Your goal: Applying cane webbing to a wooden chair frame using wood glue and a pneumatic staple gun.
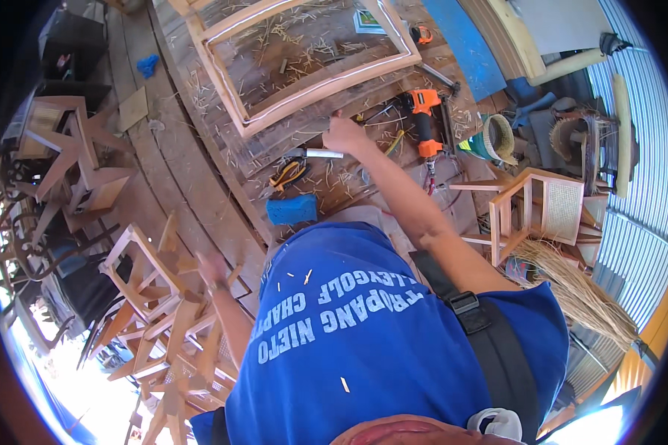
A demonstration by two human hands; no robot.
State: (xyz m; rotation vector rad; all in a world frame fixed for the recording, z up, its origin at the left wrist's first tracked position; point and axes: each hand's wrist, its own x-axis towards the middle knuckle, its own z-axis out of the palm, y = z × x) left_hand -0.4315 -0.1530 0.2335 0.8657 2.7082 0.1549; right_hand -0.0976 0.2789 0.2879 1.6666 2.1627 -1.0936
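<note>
Littered worktop point(237, 154), right hand point(345, 136) near wooden frame point(334, 87)

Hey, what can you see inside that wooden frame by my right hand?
Inside the wooden frame are pale straw-like scraps and a green-and-white packet. Anything under its rails is covered, and its far side runs out of view.
</note>
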